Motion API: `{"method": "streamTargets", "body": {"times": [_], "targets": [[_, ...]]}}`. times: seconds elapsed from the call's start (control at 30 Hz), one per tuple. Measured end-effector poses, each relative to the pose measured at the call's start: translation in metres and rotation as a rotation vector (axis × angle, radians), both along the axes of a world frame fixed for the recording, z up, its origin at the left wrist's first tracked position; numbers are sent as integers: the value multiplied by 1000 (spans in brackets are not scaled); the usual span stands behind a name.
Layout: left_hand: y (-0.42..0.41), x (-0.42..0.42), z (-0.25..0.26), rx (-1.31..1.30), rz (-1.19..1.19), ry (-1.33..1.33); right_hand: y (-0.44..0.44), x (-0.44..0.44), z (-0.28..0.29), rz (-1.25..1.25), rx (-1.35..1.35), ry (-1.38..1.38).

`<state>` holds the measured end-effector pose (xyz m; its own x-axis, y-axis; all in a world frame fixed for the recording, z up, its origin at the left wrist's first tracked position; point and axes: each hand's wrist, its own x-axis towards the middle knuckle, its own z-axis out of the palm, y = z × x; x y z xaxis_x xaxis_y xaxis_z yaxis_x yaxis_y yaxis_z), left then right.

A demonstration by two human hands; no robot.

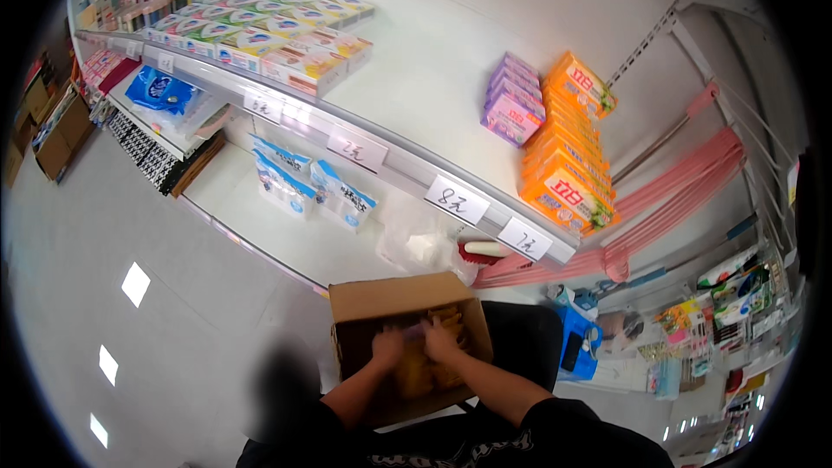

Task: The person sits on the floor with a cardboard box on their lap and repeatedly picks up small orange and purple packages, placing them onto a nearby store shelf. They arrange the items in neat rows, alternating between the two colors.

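An open cardboard box (400, 299) sits in front of me, partly on a black chair seat (525, 338). Both hands reach inside it. My left hand (388, 346) and my right hand (442, 341) are at either end of a small purple pack (414, 332), which is blurred; they appear to grip it between them. Orange-wrapped packs (447, 315) line the box's right side and lie below my hands. On the shelf above stand purple soap packs (515, 110) in a short row, beside a longer row of orange soap packs (565, 188).
Boxed goods (253, 39) cover the shelf's left part. Price cards (457, 200) line the shelf edge (403, 179). Blue-and-white pouches (283, 182) stand on the lower shelf. Pink hangers or rods (676, 175) hang at the right, above a blue container (577, 344). Cartons (65, 136) stand far left.
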<state>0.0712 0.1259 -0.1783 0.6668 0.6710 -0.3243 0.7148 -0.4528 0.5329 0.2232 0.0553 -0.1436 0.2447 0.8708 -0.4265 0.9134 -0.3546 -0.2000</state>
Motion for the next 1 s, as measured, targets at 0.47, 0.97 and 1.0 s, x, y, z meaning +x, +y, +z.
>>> {"method": "streamTargets", "body": {"times": [0.47,0.97,1.0], "targets": [[-1,11,-44,-88,-232,51,-7,19,-41,415,-71,11],[-2,8,-20,-248,-11,120,-19,49,-115,156,-204,184],[-7,8,-15,-208,-31,147,-21,47,-111,153,-215,177]]}}
